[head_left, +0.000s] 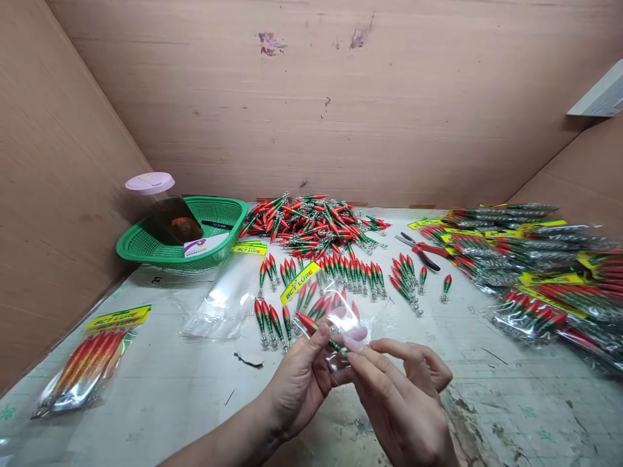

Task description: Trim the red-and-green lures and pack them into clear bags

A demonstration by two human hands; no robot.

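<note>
My left hand (pixel 296 383) pinches a red and green squid-jig lure (pixel 316 329) at the mouth of a clear plastic bag (pixel 335 318) with a yellow header card (pixel 299 282). My right hand (pixel 399 389) pinches the bag's lower edge beside the lure, thumb and forefinger together. Both hands hover over the table's near middle. Several loose lures (pixel 270 321) lie in short rows just beyond the bag.
A big heap of lures (pixel 311 224) lies at the back. Filled bags (pixel 525 272) pile at the right, one filled bag (pixel 85 366) at the left. Red-handled pliers (pixel 423 250), empty bags (pixel 228 295) and a green basket (pixel 146 246) are nearby. Cardboard walls enclose the table.
</note>
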